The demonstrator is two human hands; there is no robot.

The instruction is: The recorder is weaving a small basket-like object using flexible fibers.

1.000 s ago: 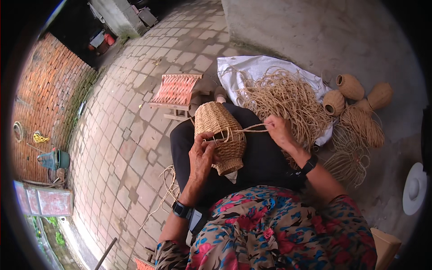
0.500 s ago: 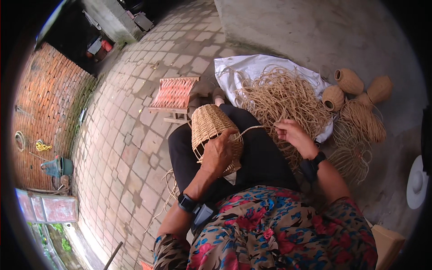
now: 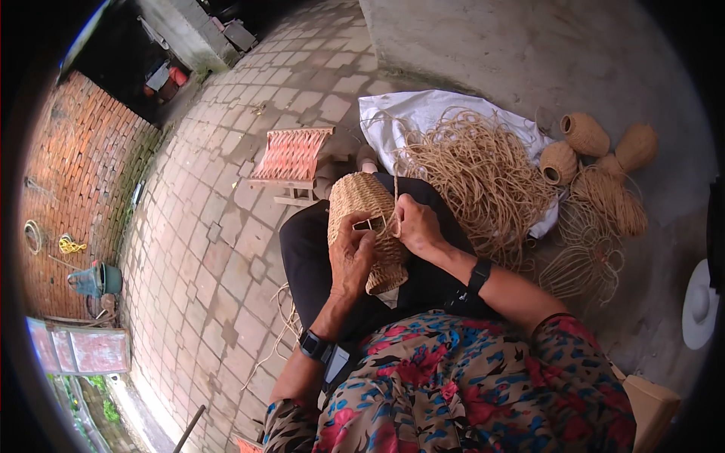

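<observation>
The basket (image 3: 361,195) lies on the person's lap between the thighs, its wide woven body facing away and its narrower end toward the person's middle. A gap in the weave shows on its upper side, between the two hands. The left hand (image 3: 352,260) is against the basket's left side, fingers bent and thumb at the gap; whether that grip clasps an edge or merely rests there cannot be told. The right hand (image 3: 418,226), at the gap's right side, has its grip closed, thumb and fingers pinching a cord (image 3: 396,183) that stands up above the hand beside the basket. Beyond the right knee, a loose heap of straw-coloured rope (image 3: 479,170) lies on a white sheet (image 3: 384,107). To the right of the sheet are several small woven pots (image 3: 586,135), grouped close together, with a rope bundle (image 3: 618,198) just beside them and an open ribbed frame (image 3: 585,264) near it on the floor. A low stool (image 3: 293,156) with an orange woven seat stands on the paving (image 3: 204,196), ahead of the left knee.
</observation>
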